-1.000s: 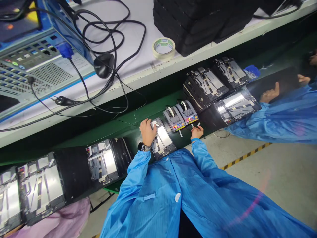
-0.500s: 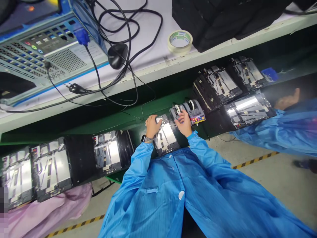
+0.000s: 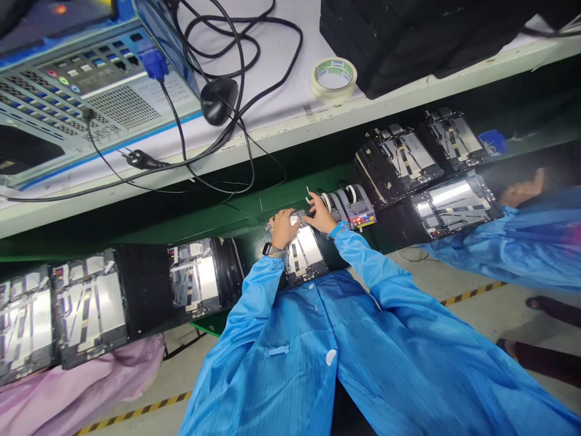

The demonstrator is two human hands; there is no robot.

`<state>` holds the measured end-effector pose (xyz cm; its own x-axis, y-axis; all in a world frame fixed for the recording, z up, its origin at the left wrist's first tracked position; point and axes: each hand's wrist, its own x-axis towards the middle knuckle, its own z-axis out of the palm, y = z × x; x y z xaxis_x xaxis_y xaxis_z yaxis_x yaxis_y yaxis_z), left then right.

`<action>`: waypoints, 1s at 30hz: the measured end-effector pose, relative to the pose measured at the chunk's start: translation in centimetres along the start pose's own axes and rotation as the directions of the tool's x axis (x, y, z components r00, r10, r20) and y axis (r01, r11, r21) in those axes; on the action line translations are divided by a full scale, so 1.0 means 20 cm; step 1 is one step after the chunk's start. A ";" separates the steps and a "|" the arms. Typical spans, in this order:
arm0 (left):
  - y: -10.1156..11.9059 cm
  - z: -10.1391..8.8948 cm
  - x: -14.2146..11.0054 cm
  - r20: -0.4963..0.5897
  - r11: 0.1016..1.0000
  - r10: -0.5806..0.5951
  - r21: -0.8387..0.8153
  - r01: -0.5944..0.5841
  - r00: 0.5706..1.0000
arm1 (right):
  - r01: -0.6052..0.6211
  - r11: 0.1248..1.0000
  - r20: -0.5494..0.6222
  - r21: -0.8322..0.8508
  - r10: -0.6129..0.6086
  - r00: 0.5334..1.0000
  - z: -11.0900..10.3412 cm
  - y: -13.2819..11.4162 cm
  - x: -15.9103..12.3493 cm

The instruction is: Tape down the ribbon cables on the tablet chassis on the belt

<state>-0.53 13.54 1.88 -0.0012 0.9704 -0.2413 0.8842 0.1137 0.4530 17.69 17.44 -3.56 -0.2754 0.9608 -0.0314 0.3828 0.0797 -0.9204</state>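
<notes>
An opened tablet (image 3: pixel 305 248) with a silver battery area, dark strips and a black border lies in front of my body. My left hand (image 3: pixel 284 229), with a watch at the wrist, is closed over its upper left part, fingers bent onto the top end. Above the upper right corner, my right hand (image 3: pixel 321 215) pinches a short white strip of tape (image 3: pixel 308 192) that sticks up from the fingertips. Just right of that hand stands a grey tape dispenser (image 3: pixel 362 206) with white rolls and lit buttons.
More opened tablets (image 3: pixel 93 303) lie to the left, and others stand stacked (image 3: pixel 402 154) on the right. A co-worker's hand (image 3: pixel 521 188) is at far right. On the shelf above are a computer case (image 3: pixel 136 103), black cables and a masking tape roll (image 3: pixel 333 77).
My right hand has moved left from the tape dispenser to over the tablet's top, now with a white strip in its fingers. My left hand's fingers have drawn closer together on the tablet.
</notes>
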 end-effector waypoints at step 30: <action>-0.01 0.00 0.05 0.080 0.998 -0.068 -0.004 0.069 0.994 | -0.250 0.950 0.167 0.185 0.220 0.961 0.02 0.02 -0.03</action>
<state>-0.78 14.53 1.54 -0.0242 0.9403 -0.3394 0.8804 0.1809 0.4383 17.66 16.86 -3.98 -0.3279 0.8965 -0.2979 0.2695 -0.2134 -0.9390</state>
